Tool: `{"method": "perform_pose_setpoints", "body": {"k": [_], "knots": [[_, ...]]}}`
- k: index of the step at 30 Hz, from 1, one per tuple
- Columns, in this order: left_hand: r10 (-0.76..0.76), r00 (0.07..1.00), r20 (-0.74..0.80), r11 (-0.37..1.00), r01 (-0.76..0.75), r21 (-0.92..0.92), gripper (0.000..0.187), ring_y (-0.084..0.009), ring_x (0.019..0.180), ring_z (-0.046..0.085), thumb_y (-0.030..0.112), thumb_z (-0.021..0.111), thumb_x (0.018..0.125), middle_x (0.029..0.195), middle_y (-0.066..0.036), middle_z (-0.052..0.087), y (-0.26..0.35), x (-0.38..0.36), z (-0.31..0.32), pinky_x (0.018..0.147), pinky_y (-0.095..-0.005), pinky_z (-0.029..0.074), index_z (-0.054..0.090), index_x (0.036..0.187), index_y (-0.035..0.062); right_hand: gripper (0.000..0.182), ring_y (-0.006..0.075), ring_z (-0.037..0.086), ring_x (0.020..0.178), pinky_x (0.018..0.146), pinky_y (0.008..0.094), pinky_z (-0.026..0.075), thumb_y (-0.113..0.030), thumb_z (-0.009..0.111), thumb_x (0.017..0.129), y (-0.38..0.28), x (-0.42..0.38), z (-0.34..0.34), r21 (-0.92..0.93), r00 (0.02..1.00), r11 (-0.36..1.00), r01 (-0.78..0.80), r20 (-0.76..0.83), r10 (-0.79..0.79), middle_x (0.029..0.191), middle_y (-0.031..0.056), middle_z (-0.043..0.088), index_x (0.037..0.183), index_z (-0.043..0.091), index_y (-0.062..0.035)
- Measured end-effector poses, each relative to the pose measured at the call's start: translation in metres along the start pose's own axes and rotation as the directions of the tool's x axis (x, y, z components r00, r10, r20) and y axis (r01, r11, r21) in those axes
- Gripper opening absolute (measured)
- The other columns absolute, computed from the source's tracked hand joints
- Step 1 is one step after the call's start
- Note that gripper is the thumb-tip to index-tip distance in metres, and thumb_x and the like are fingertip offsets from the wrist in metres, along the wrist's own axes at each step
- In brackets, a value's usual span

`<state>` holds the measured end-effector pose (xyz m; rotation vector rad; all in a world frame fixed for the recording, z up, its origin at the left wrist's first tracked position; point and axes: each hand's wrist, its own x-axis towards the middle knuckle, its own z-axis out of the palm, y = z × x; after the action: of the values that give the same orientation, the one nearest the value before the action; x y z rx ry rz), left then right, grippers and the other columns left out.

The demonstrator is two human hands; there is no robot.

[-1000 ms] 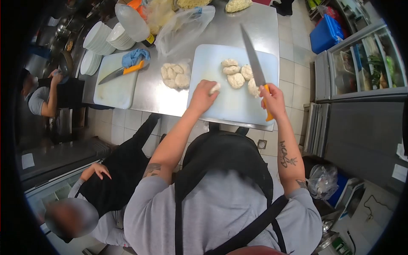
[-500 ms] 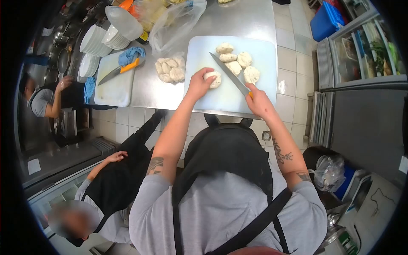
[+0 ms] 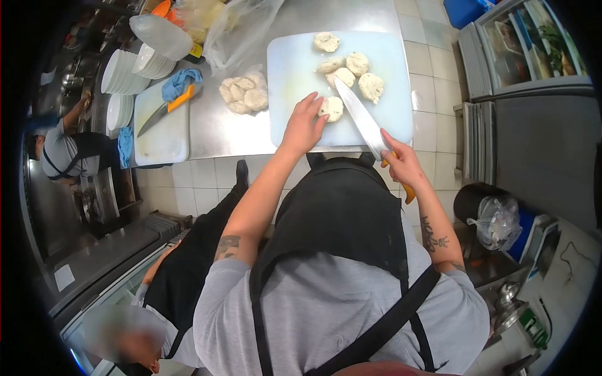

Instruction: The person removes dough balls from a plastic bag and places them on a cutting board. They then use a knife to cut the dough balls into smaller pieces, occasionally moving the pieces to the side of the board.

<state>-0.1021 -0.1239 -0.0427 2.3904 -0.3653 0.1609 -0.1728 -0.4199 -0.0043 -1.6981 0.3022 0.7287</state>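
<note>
My right hand (image 3: 401, 161) is closed on the orange handle of a large kitchen knife (image 3: 362, 119). Its broad blade shows its flat side and points up and left, the tip overlapping a pale, speckled dough patty (image 3: 340, 78). My left hand (image 3: 303, 123) lies with fingers stretched out at the left edge of another dough patty (image 3: 332, 108), near the front of the white cutting board (image 3: 291, 69). Several more such patties, one of them a dough patty (image 3: 371, 87) at the right, lie further back on the board.
Left of the board lies a clear bag of pale dough pieces (image 3: 244, 93). A second cutting board (image 3: 169, 135) holds an orange-handled knife (image 3: 164, 111) and a blue cloth (image 3: 180, 84). White bowls (image 3: 119, 72) are stacked beyond. A co-worker (image 3: 182, 294) stands at my left.
The fingers of my left hand have straightened from around the near patty. My right hand has drawn the knife toward me and rolled it, so the blade's flat shows. The view has shifted slightly.
</note>
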Motion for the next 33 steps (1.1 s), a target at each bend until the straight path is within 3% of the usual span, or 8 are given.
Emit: {"method": "perform_pose_setpoints", "body": {"k": [1,4,10,13,16,19,25,33], "knots": [[-0.002,0.997,0.077,1.000,0.002,0.004,0.049,-0.0378,0.142,0.047,0.015,0.068,0.096,0.155,-0.020,0.048,0.004,-0.003,-0.004,0.114,-0.0451,0.043,0.057,0.142,0.0002,0.058,0.0061,0.043,0.046,0.044,0.0250,0.040,-0.013,0.060,0.103,0.005,-0.003,-0.001,0.020,1.000,1.000,-0.006,-0.004,0.006,0.074,0.0036,0.063,0.158,0.046,-0.0257],[0.121,0.974,0.193,0.985,-0.143,0.101,0.055,-0.0405,0.146,0.042,0.017,0.063,0.099,0.159,-0.021,0.043,0.008,-0.011,-0.003,0.117,-0.0508,0.038,0.049,0.149,0.0004,0.057,0.0058,0.043,0.046,0.044,0.0249,0.040,-0.014,0.061,0.103,0.012,-0.011,-0.001,0.027,0.999,0.999,-0.036,0.003,0.036,0.073,0.0035,0.062,0.157,0.047,-0.0248],[0.094,0.927,0.363,0.933,-0.210,0.294,0.063,-0.0383,0.154,0.030,0.030,0.050,0.106,0.167,-0.021,0.028,0.008,-0.015,-0.001,0.122,-0.0616,0.022,0.032,0.158,-0.0013,0.054,0.0067,0.050,0.054,0.047,0.0270,0.044,-0.017,0.061,0.103,-0.001,-0.020,-0.002,-0.045,0.998,0.997,-0.063,0.015,0.063,0.072,0.0009,0.060,0.155,0.051,-0.0283],[0.093,0.911,0.402,0.939,-0.214,0.269,0.064,-0.0387,0.155,0.028,0.030,0.050,0.106,0.168,-0.022,0.026,0.007,-0.014,-0.004,0.123,-0.0623,0.020,0.031,0.158,-0.0015,0.054,0.0067,0.052,0.056,0.047,0.0272,0.044,-0.018,0.061,0.103,-0.010,-0.024,-0.006,-0.146,0.997,0.987,-0.073,0.008,0.075,0.072,0.0011,0.059,0.155,0.051,-0.0286],[0.120,0.910,0.396,0.930,-0.242,0.275,0.063,-0.0383,0.155,0.027,0.033,0.049,0.107,0.167,-0.023,0.027,0.006,-0.013,-0.002,0.123,-0.0632,0.020,0.034,0.157,-0.0030,0.056,0.0066,0.049,0.053,0.046,0.0265,0.043,-0.018,0.061,0.103,-0.001,-0.013,-0.008,-0.276,0.994,0.955,0.110,0.007,-0.112,0.071,0.0013,0.058,0.156,0.050,-0.0291],[0.085,0.895,0.438,0.938,-0.221,0.268,0.065,-0.0388,0.156,0.024,0.034,0.047,0.107,0.168,-0.023,0.024,0.004,-0.013,-0.004,0.123,-0.0634,0.019,0.030,0.158,-0.0029,0.056,0.0063,0.046,0.051,0.045,0.0260,0.042,-0.018,0.061,0.103,-0.015,-0.008,-0.012,-0.161,0.992,0.984,-0.078,0.082,0.092,0.071,0.0018,0.058,0.156,0.048,-0.0294],[0.077,0.881,0.467,0.955,-0.199,0.219,0.069,-0.0380,0.158,0.017,0.034,0.046,0.108,0.171,-0.022,0.017,0.001,-0.017,-0.007,0.124,-0.0633,0.015,0.022,0.162,-0.0017,0.055,0.0060,0.049,0.054,0.044,0.0252,0.043,-0.018,0.061,0.105,-0.024,0.003,-0.010,-0.186,0.985,0.978,-0.097,0.125,0.122,0.073,0.0006,0.057,0.157,0.047,-0.0290],[0.021,0.891,0.454,0.962,-0.141,0.233,0.075,-0.0382,0.160,0.011,0.036,0.045,0.108,0.172,-0.022,0.008,0.005,-0.021,-0.004,0.122,-0.0687,0.007,0.014,0.163,-0.0028,0.056,0.0096,0.052,0.059,0.058,0.0292,0.049,-0.017,0.063,0.102,-0.034,0.026,0.010,-0.438,0.987,0.884,0.162,0.060,-0.152,0.075,0.0034,0.060,0.156,0.049,-0.0257]]}}
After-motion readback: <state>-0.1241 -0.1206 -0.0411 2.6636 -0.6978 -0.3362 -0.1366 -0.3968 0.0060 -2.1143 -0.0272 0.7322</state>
